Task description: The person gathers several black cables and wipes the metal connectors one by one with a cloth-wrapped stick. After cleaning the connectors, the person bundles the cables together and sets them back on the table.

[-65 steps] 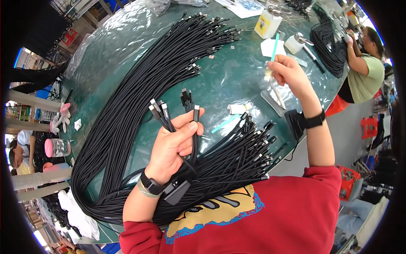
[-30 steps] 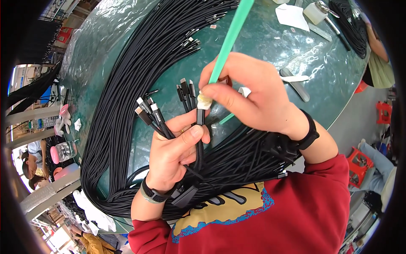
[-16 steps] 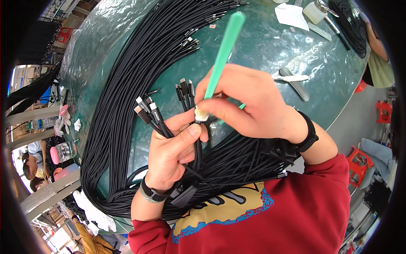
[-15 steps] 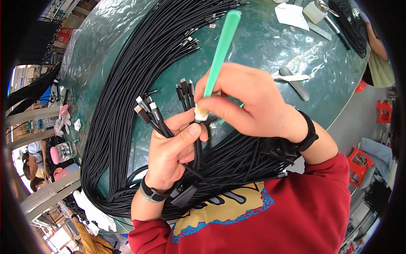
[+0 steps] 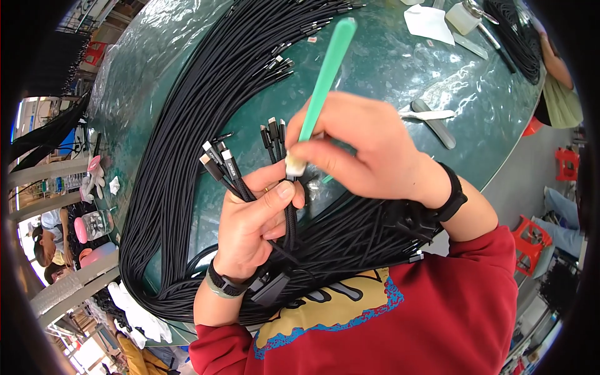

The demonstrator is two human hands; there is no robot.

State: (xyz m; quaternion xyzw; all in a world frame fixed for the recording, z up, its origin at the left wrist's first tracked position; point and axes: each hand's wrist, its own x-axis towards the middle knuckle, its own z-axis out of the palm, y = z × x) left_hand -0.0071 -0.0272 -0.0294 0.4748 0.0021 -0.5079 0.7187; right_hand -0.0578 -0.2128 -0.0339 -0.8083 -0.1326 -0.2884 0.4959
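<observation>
My left hand (image 5: 253,219) is closed around several black braided cables (image 5: 290,222), their connectors fanned out above the fingers. One group of plugs (image 5: 220,164) points up to the left; another group (image 5: 272,134) stands farther right. Between thumb and forefinger my left hand pinches one cable end. My right hand (image 5: 369,147) grips a slim green-handled brush (image 5: 328,75), handle slanting up and to the right. The brush's whitish, yellow-stained tip (image 5: 295,165) touches the pinched cable end just above my left thumb, which mostly hides that plug.
A thick bundle of black cables (image 5: 169,162) curves along the left of the green table (image 5: 375,56) and under my arms. A white and a grey flat tool (image 5: 434,125) lie crossed at right. Beyond are white paper (image 5: 428,24), a bottle (image 5: 464,17) and another person's arm (image 5: 556,62).
The brush tip and my right hand have shifted very slightly left and down at the pinched cable end. My left hand keeps its hold on the cables.
</observation>
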